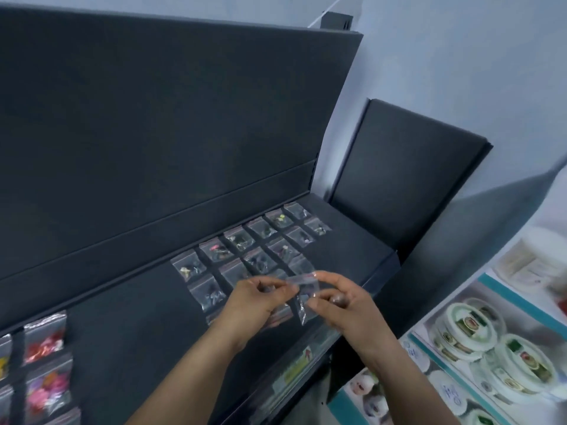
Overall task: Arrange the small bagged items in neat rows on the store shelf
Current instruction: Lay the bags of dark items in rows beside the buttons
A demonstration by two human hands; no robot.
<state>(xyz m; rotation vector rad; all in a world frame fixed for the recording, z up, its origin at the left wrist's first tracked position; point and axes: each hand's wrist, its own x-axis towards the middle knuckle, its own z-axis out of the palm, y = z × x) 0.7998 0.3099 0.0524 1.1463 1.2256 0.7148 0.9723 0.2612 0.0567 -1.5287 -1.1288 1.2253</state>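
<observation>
A small clear bag (302, 280) is held in the air between both hands, just above the front part of the shelf (138, 317). The left hand (257, 299) pinches its left end with the thumb and curled fingers. The right hand (343, 305) pinches the right end in the same way, and a loose strip of clear plastic hangs down between the two hands. What is inside the bag is too blurred to tell.

Behind the hands, on the dark shelf, more small bags (236, 240) lie flat in two neat rows that run to the right and away; each one has small dark or coloured pieces inside. A few more bags of a nearer row are partly hidden under the hands.

At the left end of the shelf there are bigger bags with red and pink pieces (46, 342). A dark back panel (153, 118) stands behind the shelf. Low on the right, round white containers (472, 326) with green labels are stacked.
</observation>
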